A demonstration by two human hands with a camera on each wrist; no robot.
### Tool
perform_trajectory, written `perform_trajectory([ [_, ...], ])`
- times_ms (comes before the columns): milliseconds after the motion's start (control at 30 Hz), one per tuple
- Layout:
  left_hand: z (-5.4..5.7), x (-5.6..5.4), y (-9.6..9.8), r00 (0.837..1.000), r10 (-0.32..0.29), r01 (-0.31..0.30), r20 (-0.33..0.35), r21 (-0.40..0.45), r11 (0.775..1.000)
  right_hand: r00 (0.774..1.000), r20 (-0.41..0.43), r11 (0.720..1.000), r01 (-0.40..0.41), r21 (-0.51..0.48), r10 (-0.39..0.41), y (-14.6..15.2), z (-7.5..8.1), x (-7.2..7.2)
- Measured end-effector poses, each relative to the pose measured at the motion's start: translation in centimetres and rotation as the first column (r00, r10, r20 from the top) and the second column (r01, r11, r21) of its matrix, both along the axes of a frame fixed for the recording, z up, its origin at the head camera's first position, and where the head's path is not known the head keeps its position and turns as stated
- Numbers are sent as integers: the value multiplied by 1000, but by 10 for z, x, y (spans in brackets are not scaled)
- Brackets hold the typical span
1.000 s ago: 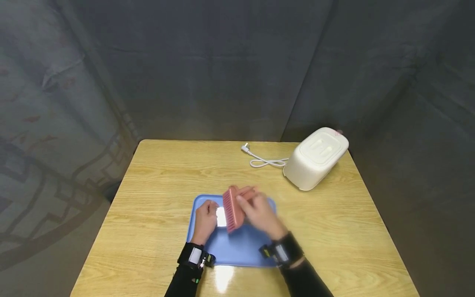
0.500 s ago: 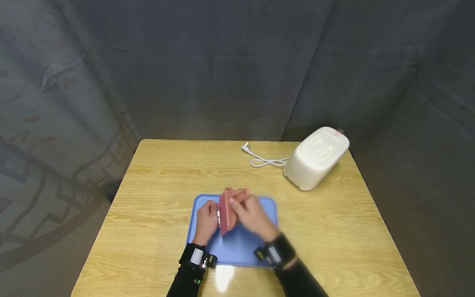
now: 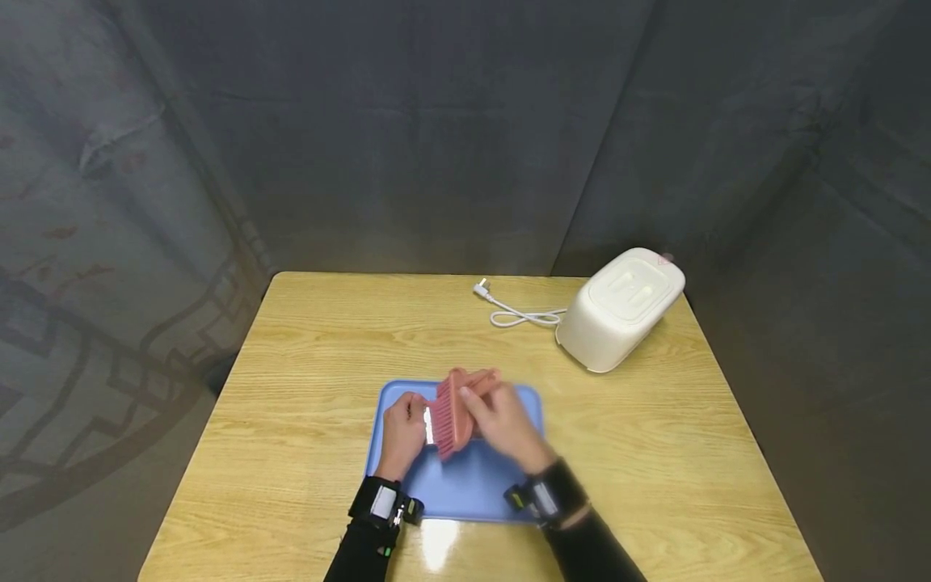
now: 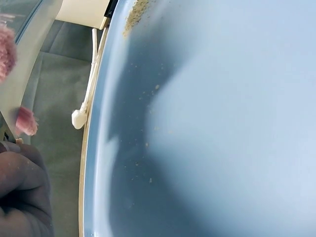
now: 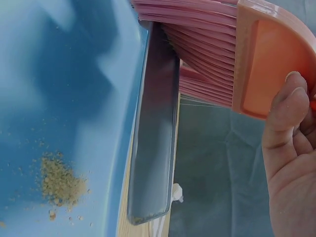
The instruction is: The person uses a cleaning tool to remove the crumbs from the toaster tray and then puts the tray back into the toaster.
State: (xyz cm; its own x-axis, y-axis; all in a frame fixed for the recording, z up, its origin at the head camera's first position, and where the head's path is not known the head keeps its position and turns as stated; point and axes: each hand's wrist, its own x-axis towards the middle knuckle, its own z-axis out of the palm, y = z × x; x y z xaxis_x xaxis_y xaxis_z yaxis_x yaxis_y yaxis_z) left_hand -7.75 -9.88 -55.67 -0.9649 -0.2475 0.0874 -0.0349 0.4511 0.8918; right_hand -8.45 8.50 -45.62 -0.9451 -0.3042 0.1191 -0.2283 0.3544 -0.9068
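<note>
My left hand (image 3: 403, 432) grips a shallow metal crumb tray (image 5: 153, 133) by one end, tilted above the blue plastic tray (image 3: 465, 493). In my right hand (image 3: 509, 424) is a pink brush (image 3: 460, 408), with the thumb lying along its body. The brush's bristles (image 5: 197, 34) bend against the far part of the crumb tray in the right wrist view. A small heap of brown crumbs (image 5: 59, 180) lies on the blue tray, and finer specks are scattered round it. Only part of my left hand's curled fingers shows in the left wrist view.
A cream toaster (image 3: 618, 311) lies on its side at the table's back right. Its white cord (image 3: 524, 315) is looped to the left, ending in a plug (image 3: 481, 289). Grey cloth (image 3: 436, 162) hangs behind the wooden table (image 3: 313, 347).
The brush in my right hand has swept left over the crumb tray, then back slightly to the right. My left hand holds the crumb tray almost still.
</note>
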Motion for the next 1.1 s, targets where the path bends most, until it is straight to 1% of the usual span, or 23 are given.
perform_trajectory([
  [100,0,0,-1,1000,-13,13,-1,-1,1000,999,-28,1000,17,-8,-17,2,-3,0],
  [200,0,0,-1,1000,-20,20,3,-1,1000,996,-75,999,40,6,-39,5,-5,-1],
  [267,0,0,-1,1000,-19,19,11,2,1000,995,-91,999,52,10,-51,7,-6,-1],
  [333,0,0,-2,1000,-15,14,21,6,1000,995,-79,998,61,6,-61,10,-6,0],
  [467,2,0,-2,999,-8,7,35,8,1000,997,-6,997,73,-36,-73,16,-5,0],
  [533,3,0,-2,999,-8,7,44,11,1000,997,4,996,80,-49,-80,19,-4,0],
  [700,4,0,-2,998,-12,10,61,36,999,995,-30,995,93,-45,-95,24,-3,-2],
  [933,5,0,-5,997,-26,23,71,42,999,992,-6,991,122,-48,-123,33,-3,-1],
  [1000,5,0,-6,996,-30,26,83,46,999,991,-14,991,129,-45,-129,36,-4,-2],
  [1100,5,0,-7,996,-35,31,87,46,998,990,-50,990,132,-39,-134,40,-6,-2],
])
